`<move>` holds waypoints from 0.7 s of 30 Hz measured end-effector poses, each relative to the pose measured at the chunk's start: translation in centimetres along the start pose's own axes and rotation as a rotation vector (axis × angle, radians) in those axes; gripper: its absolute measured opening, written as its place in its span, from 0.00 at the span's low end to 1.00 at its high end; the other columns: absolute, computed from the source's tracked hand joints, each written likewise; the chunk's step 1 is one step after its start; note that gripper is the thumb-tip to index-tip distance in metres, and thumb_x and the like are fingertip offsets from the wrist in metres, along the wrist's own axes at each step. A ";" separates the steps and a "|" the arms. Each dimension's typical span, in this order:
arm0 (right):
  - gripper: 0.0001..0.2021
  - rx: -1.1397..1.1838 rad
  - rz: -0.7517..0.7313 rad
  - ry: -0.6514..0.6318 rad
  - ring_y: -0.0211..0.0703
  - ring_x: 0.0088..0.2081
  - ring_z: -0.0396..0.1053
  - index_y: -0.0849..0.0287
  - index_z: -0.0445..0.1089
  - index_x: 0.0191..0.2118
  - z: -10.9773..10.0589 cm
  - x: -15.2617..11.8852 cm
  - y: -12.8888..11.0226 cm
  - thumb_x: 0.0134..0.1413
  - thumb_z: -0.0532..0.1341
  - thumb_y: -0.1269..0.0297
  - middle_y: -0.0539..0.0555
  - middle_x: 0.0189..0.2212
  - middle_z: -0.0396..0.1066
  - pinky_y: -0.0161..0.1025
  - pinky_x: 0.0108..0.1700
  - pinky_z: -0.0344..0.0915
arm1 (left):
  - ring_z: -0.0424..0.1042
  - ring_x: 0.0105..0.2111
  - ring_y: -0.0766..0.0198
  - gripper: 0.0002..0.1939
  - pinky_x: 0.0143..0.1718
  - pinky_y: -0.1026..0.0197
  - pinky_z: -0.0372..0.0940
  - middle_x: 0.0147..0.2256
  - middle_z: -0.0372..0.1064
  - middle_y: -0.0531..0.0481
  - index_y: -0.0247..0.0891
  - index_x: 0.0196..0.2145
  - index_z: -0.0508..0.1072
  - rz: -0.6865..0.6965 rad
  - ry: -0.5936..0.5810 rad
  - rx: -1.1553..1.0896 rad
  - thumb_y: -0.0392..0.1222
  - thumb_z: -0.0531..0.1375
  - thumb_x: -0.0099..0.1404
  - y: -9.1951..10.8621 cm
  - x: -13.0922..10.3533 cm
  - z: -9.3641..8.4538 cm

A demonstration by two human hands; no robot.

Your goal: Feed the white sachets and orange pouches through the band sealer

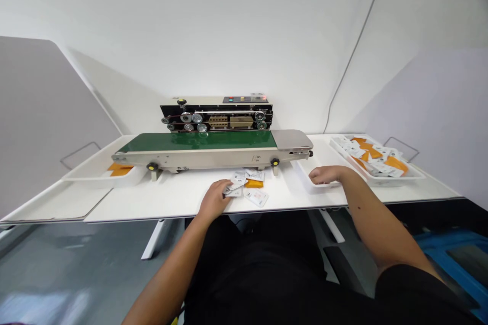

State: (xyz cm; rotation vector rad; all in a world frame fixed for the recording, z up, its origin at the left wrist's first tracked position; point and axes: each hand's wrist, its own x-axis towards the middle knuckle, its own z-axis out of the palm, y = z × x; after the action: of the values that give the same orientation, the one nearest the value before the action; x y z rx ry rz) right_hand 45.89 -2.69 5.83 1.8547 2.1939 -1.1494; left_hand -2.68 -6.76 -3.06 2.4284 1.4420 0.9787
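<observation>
My left hand (215,199) is closed around a few small white printed sachets (233,188) at the front of the table. Beside it lie a loose white sachet (256,197), an orange sachet (254,183) and more white ones, partly beneath the conveyor. Over on the right, my right hand (325,175) reaches into a shallow white tray (324,188), its fingers curled inward. Whatever those fingers hold, if anything, is hidden. Behind both hands stands a band sealing machine (217,116) with a green conveyor belt (202,141).
At the right, a white bin (400,181) holds many white and orange sachets. Another white bin (95,180) with orange sachets sits at the left. The conveyor's front rail (213,158) stands on feet above the white table (152,203). A cable (356,45) runs down the wall.
</observation>
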 end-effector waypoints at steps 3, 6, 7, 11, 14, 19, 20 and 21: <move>0.13 0.073 -0.138 -0.073 0.44 0.32 0.67 0.59 0.72 0.29 0.3 -0.9 0.1 0.45 0.65 0.53 0.51 0.27 0.71 0.38 0.37 0.65 | 0.68 0.56 0.49 0.24 0.61 0.45 0.63 0.54 0.72 0.44 0.42 0.53 0.74 0.006 0.006 0.008 0.30 0.61 0.58 0.0 0.0 0.0; 0.16 0.131 -0.155 0.033 0.46 0.36 0.70 0.60 0.74 0.34 0.5 -1.2 0.1 0.46 0.65 0.52 0.54 0.32 0.75 0.38 0.39 0.66 | 0.69 0.56 0.48 0.24 0.61 0.45 0.63 0.54 0.73 0.44 0.42 0.52 0.74 0.007 0.009 0.015 0.29 0.62 0.58 0.0 0.0 0.0; 0.16 0.136 -0.154 0.120 0.47 0.36 0.71 0.60 0.74 0.35 0.6 -1.2 0.0 0.47 0.64 0.52 0.55 0.33 0.75 0.39 0.40 0.66 | 0.69 0.56 0.48 0.25 0.61 0.45 0.63 0.54 0.73 0.44 0.42 0.52 0.74 0.008 0.009 0.017 0.29 0.62 0.57 -0.1 0.0 0.0; 0.14 0.075 -0.149 0.746 0.46 0.41 0.73 0.57 0.74 0.39 1.3 -1.6 -0.8 0.56 0.57 0.55 0.54 0.38 0.77 0.39 0.44 0.65 | 0.69 0.56 0.48 0.24 0.61 0.44 0.63 0.54 0.73 0.44 0.42 0.52 0.74 0.014 0.013 0.013 0.28 0.62 0.57 -0.1 0.0 0.0; 0.15 -0.077 -0.046 0.997 0.48 0.43 0.73 0.56 0.75 0.41 1.4 -2.3 -0.8 0.61 0.55 0.55 0.56 0.41 0.77 0.39 0.44 0.64 | 0.69 0.56 0.48 0.24 0.60 0.45 0.64 0.53 0.73 0.44 0.42 0.52 0.75 0.013 0.024 0.006 0.29 0.63 0.58 0.1 0.0 0.0; 0.14 -0.310 0.241 0.557 0.54 0.44 0.74 0.61 0.77 0.39 0.1 -2.1 1.7 0.61 0.58 0.57 0.63 0.43 0.78 0.44 0.46 0.66 | 0.69 0.56 0.48 0.24 0.60 0.45 0.63 0.54 0.73 0.44 0.41 0.52 0.74 0.013 -0.005 0.017 0.30 0.62 0.58 0.1 0.0 -0.1; 0.14 -0.336 0.266 0.489 0.55 0.44 0.75 0.62 0.78 0.37 -0.2 -1.8 2.3 0.60 0.61 0.57 0.64 0.43 0.78 0.45 0.46 0.67 | 0.69 0.56 0.48 0.24 0.60 0.45 0.63 0.54 0.73 0.44 0.41 0.52 0.74 0.016 -0.009 0.020 0.30 0.62 0.58 0.1 0.0 0.0; 0.13 -0.355 0.282 0.452 0.56 0.44 0.75 0.63 0.78 0.35 -0.3 -1.5 2.7 0.57 0.63 0.56 0.65 0.42 0.78 0.45 0.46 0.67 | 0.69 0.56 0.48 0.24 0.60 0.45 0.63 0.54 0.73 0.44 0.41 0.53 0.74 0.018 -0.009 0.023 0.30 0.62 0.58 0.0 0.0 0.0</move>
State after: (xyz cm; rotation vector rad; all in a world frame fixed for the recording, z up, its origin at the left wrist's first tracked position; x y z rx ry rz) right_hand 48.83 -3.72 5.42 2.3110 2.0457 -0.2855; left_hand -2.68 -6.74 -3.07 2.4627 1.4384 0.9589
